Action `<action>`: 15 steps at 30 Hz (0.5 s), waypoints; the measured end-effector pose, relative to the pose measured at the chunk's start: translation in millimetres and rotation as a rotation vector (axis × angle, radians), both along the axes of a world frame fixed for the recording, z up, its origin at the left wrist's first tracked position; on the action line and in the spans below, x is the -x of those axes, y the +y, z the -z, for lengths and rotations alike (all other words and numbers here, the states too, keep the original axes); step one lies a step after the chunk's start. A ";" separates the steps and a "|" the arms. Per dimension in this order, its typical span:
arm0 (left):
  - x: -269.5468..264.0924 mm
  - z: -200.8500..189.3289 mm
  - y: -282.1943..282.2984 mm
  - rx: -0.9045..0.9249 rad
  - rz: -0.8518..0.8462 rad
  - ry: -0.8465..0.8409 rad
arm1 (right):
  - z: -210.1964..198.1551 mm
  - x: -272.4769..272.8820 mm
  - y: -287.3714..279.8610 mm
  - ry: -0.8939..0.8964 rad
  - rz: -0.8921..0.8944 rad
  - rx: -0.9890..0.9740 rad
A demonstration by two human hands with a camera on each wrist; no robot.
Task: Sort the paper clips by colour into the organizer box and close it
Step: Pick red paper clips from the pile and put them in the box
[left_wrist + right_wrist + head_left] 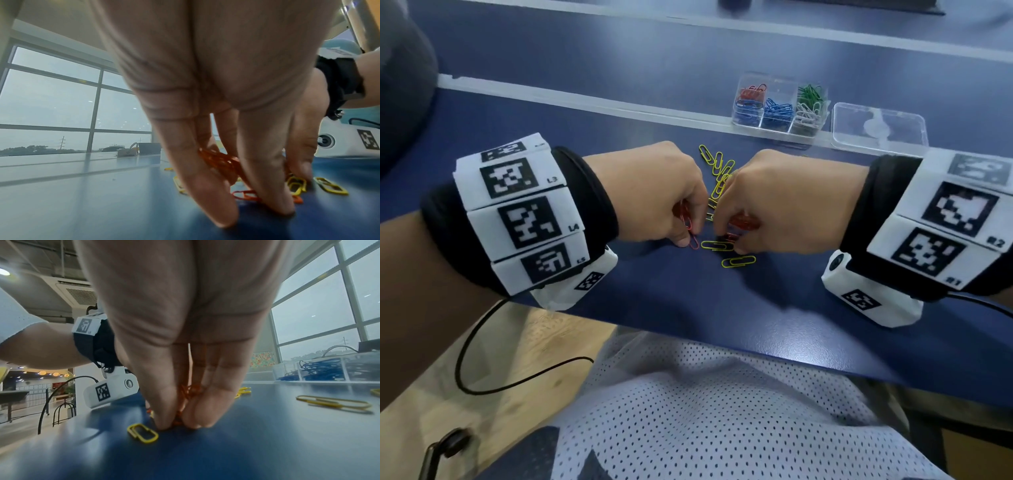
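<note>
My left hand and right hand meet, fingers down, over loose yellow paper clips on the blue table. The left hand holds a bunch of red clips against its palm, and a fingertip presses one red clip on the table. The right hand pinches red clips between thumb and fingers. The clear organizer box stands at the back, holding red, blue, green and white clips in separate compartments.
The box's clear lid lies open to its right. Yellow clips lie near the fingertips and further right. A white rail runs behind the table. The table's near edge is close to my body.
</note>
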State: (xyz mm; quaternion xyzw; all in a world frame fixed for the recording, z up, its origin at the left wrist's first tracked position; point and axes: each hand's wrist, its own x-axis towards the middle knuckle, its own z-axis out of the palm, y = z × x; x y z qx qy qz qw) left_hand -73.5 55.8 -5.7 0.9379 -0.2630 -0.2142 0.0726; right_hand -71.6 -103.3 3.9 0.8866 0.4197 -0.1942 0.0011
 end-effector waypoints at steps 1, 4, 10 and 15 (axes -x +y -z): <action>0.3 0.0 0.9 -0.001 0.006 0.001 | -0.7 0.2 -1.1 -0.014 0.015 0.009; 1.3 -0.4 2.5 0.003 0.010 -0.009 | -2.3 0.0 -5.8 -0.027 0.079 0.017; -5.5 -5.7 1.3 0.035 -0.069 0.067 | -13.9 -11.8 -16.7 -0.034 0.196 -0.002; -41.4 -22.9 -7.5 0.168 -0.163 0.042 | -27.4 -54.5 -22.8 -0.099 0.426 -0.162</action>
